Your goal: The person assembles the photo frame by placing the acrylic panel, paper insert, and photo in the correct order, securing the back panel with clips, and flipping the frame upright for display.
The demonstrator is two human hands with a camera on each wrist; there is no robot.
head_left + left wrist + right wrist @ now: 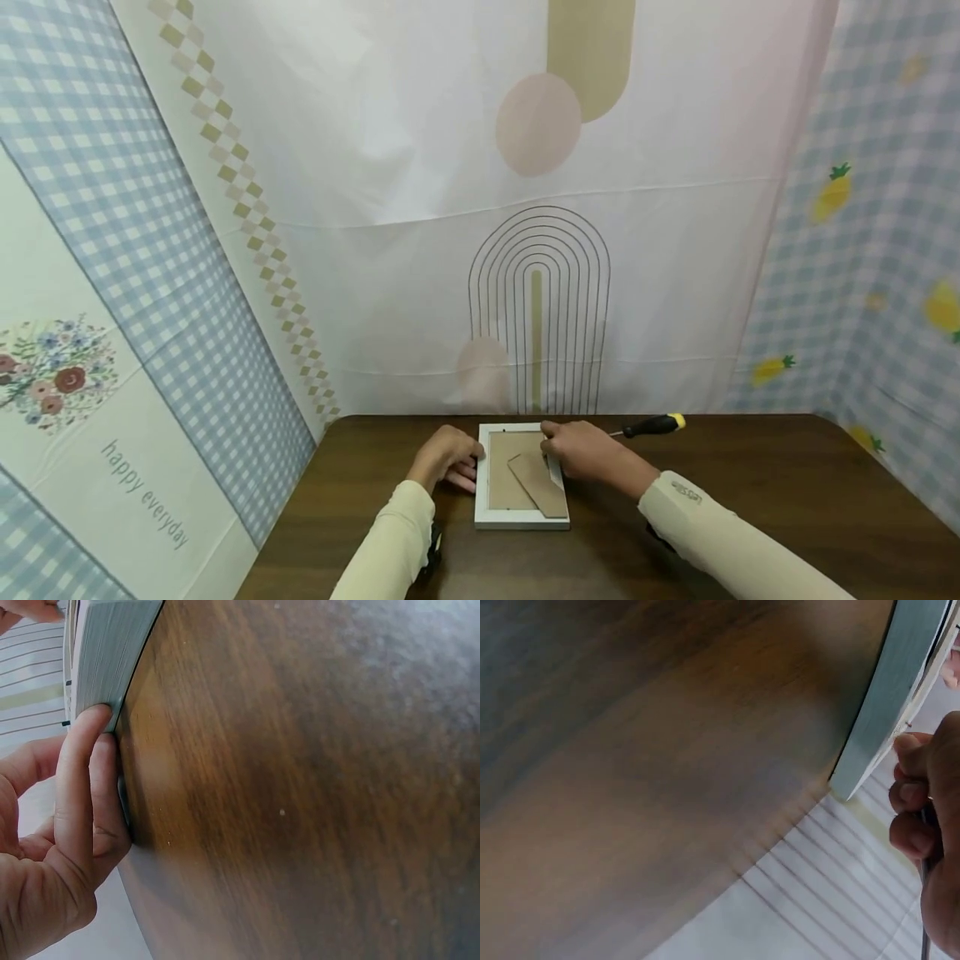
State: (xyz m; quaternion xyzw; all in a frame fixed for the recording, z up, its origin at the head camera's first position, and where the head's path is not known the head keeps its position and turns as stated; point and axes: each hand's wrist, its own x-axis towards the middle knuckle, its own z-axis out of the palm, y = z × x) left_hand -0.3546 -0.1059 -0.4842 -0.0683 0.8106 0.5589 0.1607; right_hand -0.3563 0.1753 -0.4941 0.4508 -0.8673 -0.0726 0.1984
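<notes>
A white picture frame (522,526) lies back side up on the table, its brown backing board (501,483) and folded stand (542,487) showing. At its left edge my left hand (448,457) holds the frame, one fingertip against the side wall (120,652) in the left wrist view. My right hand (588,450) is at the upper right edge, with thumb and fingertip right at the rim (870,761). A screwdriver (654,425) with a black and yellow handle sticks out beyond that hand. Its thin shaft (925,922) runs into my curled right fingers, and its tip is hidden.
The frame rests on a dark brown wooden table (360,517) whose far edge meets a white patterned cloth (405,317). Checked blue cloth hangs at the left (180,225) and right sides. Both forearms come in from the near side in cream sleeves (390,542).
</notes>
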